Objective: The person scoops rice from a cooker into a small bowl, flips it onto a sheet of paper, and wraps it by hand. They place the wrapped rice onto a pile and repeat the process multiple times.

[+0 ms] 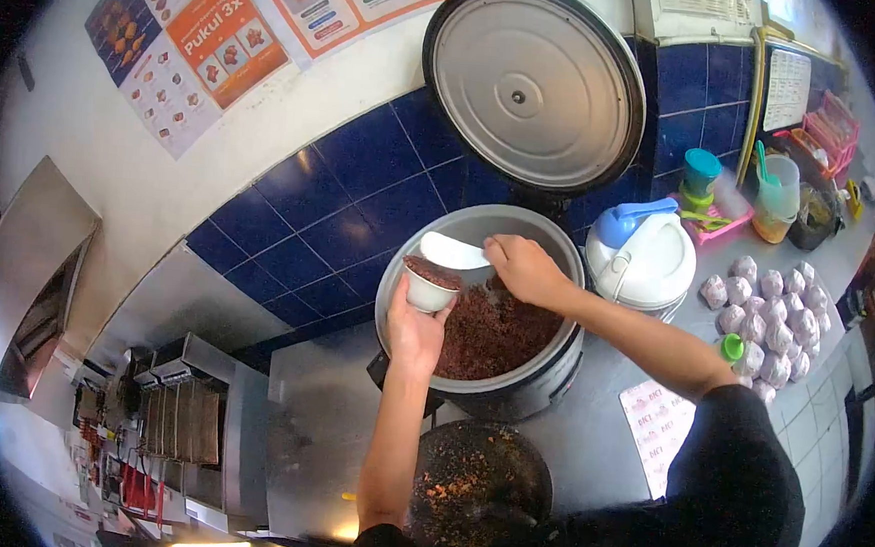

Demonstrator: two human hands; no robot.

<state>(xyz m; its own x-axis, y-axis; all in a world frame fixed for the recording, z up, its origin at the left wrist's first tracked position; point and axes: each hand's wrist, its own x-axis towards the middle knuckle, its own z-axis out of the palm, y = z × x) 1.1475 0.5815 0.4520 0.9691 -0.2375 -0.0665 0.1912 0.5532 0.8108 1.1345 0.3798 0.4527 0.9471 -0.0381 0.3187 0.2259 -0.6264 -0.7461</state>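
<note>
The left hand (414, 327) cups a small white bowl (429, 288) of reddish rice over the big cooker pot (558, 261). The right hand (523, 269) grips a white paddle (454, 251), probably pressing the rice; both forearms reach forward.

Hands filling a small bowl over an open rice cooker

Left hand (416, 330) grips small white bowl (427, 291) of reddish rice; right hand (524, 269) presses white paddle (455, 252) onto it, above rice cooker (552, 366), lid (534, 84) upright.
</note>
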